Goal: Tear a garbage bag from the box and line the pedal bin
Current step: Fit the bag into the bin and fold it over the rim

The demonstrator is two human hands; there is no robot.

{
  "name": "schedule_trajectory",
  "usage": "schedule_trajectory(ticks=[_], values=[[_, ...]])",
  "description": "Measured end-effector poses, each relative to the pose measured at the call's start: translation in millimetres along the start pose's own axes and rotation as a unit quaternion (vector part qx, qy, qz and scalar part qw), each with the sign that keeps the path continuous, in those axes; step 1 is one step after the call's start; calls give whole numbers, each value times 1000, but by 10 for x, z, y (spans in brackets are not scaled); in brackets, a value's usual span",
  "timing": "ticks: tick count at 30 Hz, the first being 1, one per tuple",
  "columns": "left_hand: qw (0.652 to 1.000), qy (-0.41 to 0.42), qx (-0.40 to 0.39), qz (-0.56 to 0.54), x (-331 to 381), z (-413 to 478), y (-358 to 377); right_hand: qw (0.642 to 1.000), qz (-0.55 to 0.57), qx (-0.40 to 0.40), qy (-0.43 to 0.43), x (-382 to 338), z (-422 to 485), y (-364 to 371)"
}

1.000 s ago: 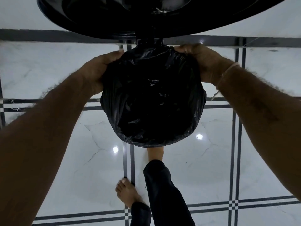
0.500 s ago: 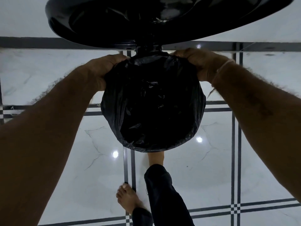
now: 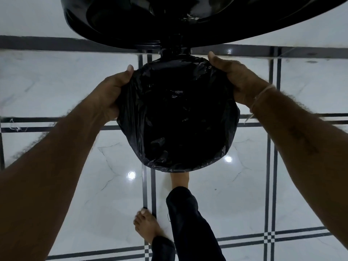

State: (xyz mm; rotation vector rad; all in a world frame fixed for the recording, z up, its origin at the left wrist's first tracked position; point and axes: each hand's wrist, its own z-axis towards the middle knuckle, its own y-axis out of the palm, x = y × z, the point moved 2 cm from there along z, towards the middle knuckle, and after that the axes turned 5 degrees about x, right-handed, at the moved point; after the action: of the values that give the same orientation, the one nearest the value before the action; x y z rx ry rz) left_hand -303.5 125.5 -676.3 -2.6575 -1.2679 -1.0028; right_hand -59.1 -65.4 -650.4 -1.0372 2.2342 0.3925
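Seemingly the job is close to done. From the head camera, looking straight down, the garbage bag is already torn off and opened. It sits in the pedal bin, with its mouth folded outward over the rim all the way round as far as the view shows. The plastic bulges in loose wrinkles down the outside, and the inside is too dark to tell how far down the liner reaches. The lid stands raised at the far side. One bare foot reaches under the near edge of the bin, probably on the pedal, which is hidden. The other foot is flat on the tiled floor. No box is in view. What seems left is snugging the folded edge, letting go and dropping the lid.

The hands are well apart, one on each side of the rim toward the far half. The left hand grips the plastic at the left edge, thumb on top and fingers curled beneath, out of sight. The right hand, a thread round its wrist, clamps the right edge the same way.
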Motion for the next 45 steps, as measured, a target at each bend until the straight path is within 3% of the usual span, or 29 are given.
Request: schedule_trajectory(ticks=[6, 10, 16, 19, 22, 26, 30, 33, 37, 42, 45], values=[[999, 34, -28, -24, -102, -140, -145, 996, 74, -36, 17, 191, -173, -250], [998, 29, -51, -2, -270, -231, -210, 988, 135, -9, 75, 331, -208, -250], [997, 41, 38, -61, -384, -253, -115, 985, 153, -32, 77, 371, -230, -224], [992, 39, 26, -115, -475, -407, -130, 988, 148, -12, 38, 465, -341, -348], [995, 42, 15, -87, -630, -470, -217, 988, 148, -4, 50, 685, -448, -452], [994, 23, 87, -57, -690, -372, -204, 980, 183, 10, 74, 810, -471, -365], [988, 46, 143, -34, -670, -392, -134, 988, 127, 66, 59, 817, -432, -335], [989, 76, 128, -11, -629, -553, -106, 992, 72, 102, 35, 786, -523, -375], [986, 86, 137, 44, -650, -709, -40, 995, 45, 87, 14, 800, -620, -430], [986, -5, 161, -47, -627, -686, 48, 988, 125, 60, 71, 823, -543, -369], [977, 3, 203, -65, -600, -668, 93, 985, 123, 95, 68, 812, -568, -350]])
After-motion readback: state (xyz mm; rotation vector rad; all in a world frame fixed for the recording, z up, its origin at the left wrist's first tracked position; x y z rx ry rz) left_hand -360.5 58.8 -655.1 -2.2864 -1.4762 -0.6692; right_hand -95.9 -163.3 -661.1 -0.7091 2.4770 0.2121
